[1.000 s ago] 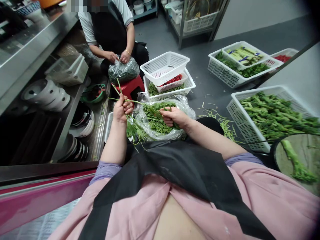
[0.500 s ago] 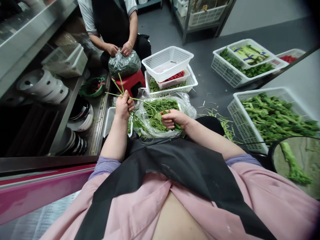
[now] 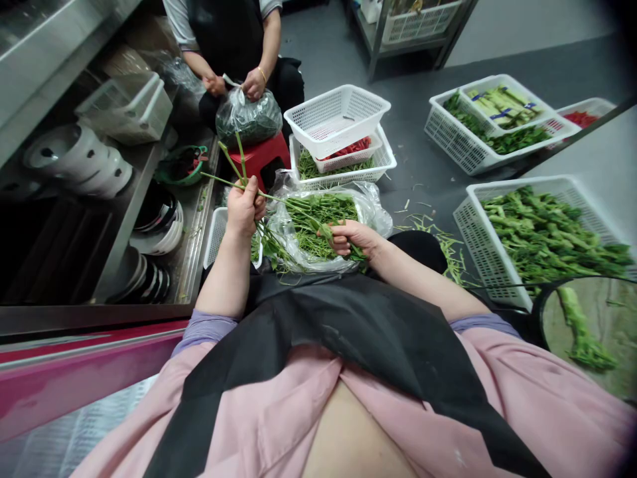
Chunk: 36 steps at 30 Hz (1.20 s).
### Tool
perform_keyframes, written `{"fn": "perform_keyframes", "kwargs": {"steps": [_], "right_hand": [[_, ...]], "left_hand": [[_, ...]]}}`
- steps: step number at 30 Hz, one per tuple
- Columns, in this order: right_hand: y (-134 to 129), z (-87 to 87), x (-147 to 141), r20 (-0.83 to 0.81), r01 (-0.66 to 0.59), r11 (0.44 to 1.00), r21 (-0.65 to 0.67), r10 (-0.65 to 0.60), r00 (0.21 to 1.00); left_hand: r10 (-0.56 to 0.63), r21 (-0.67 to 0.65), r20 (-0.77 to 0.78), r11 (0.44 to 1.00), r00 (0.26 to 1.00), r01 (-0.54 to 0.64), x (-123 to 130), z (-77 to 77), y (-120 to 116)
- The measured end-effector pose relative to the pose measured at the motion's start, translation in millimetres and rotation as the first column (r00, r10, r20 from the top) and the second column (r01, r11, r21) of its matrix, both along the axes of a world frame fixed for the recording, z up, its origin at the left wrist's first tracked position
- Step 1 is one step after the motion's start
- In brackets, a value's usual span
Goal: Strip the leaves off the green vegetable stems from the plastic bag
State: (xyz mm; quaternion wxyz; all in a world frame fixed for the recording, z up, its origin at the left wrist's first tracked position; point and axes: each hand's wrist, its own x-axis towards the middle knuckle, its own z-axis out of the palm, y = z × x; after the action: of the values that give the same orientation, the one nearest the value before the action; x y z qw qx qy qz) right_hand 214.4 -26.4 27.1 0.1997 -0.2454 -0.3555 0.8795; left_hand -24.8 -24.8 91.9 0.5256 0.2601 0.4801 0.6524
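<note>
My left hand (image 3: 243,207) is closed round several long green stems (image 3: 233,161), whose ends stick up above the fist while leafy parts hang below it. Over the right side of an open clear plastic bag (image 3: 371,206), my right hand (image 3: 350,239) pinches green leaves (image 3: 326,232). Cut green stems (image 3: 318,222) fill the bag between my hands. Beside the bag on the left stands a small white basket (image 3: 215,236), partly hidden by my left forearm.
Across from me a person ties a filled plastic bag (image 3: 249,119) on a red stool (image 3: 266,156). Stacked white baskets (image 3: 338,119) stand behind my bag. A basket of green vegetables (image 3: 552,232) is at the right. Metal shelving (image 3: 192,245) runs along the left.
My right hand has shifted slightly right with the leaves. The other person's hands have moved apart, and white bag ends now show between them. The view has shifted slightly.
</note>
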Motion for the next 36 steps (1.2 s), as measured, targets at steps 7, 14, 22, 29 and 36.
{"fn": "perform_keyframes", "kwargs": {"steps": [7,14,22,29,36], "right_hand": [[-2.6,2.0,-1.7,0.123,0.009,0.993,0.117,-0.024,0.992],[-2.5,-1.3,-5.6,0.135,-0.008,0.993,0.116,-0.007,0.991],[-1.6,-6.8,-5.5,0.084,-0.030,0.999,0.030,0.027,0.996],[8.5,-41.4,-15.1,0.349,0.277,0.952,0.131,-0.306,0.886],[35.9,-75.0,-9.3,0.688,-0.091,0.736,0.671,-0.573,0.446]], "left_hand": [[0.069,0.016,-0.075,0.998,0.995,-0.068,10.5,2.6,-0.8],[0.137,-0.006,-0.067,0.991,0.988,-0.137,21.8,5.8,-3.1],[0.101,0.110,-0.207,0.991,0.973,-0.079,13.8,-3.7,1.5],[0.120,0.271,-0.410,0.963,0.904,-0.005,7.5,-3.5,-1.9],[0.005,0.078,-0.397,0.997,0.918,0.028,7.1,2.3,-0.6]]}}
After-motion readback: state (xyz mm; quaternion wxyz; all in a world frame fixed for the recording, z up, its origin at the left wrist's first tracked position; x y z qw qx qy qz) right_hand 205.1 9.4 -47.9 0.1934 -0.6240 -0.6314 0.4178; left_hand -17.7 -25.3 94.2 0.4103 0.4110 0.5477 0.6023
